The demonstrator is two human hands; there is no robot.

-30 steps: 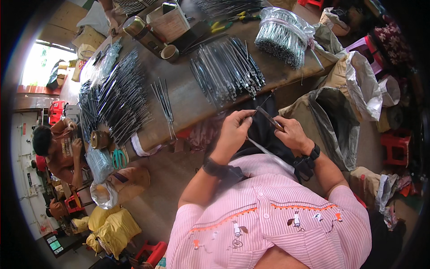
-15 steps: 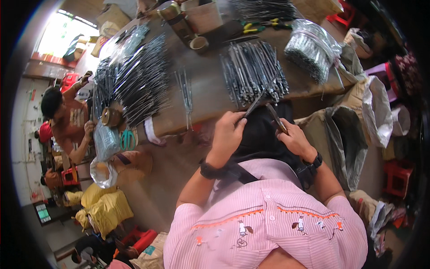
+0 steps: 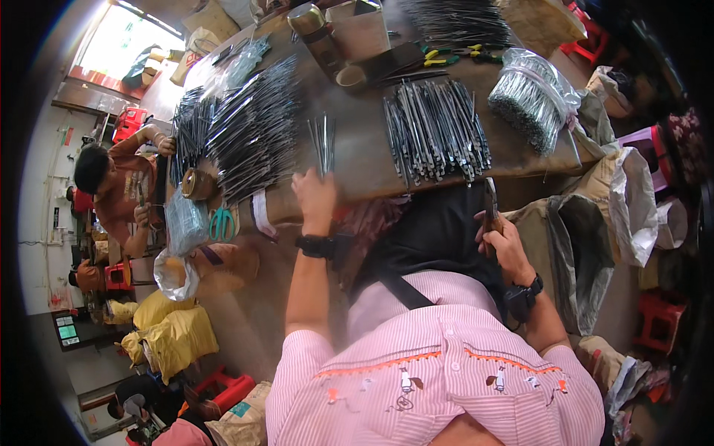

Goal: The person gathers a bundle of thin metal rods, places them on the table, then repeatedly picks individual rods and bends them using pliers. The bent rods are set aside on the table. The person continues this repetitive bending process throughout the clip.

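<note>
Two hands apart: left hand touches a small bundle of metal rods; right hand grips pliers.
Rods at the desk edge, twelve o'clock of the left hand, could roll off if nudged.

Just beyond the left hand lie thin grey metal rods, dully glossy, on a matt brown worn tabletop; the right hand grips a dark metal tool, near a crinkled clear plastic bag
</note>
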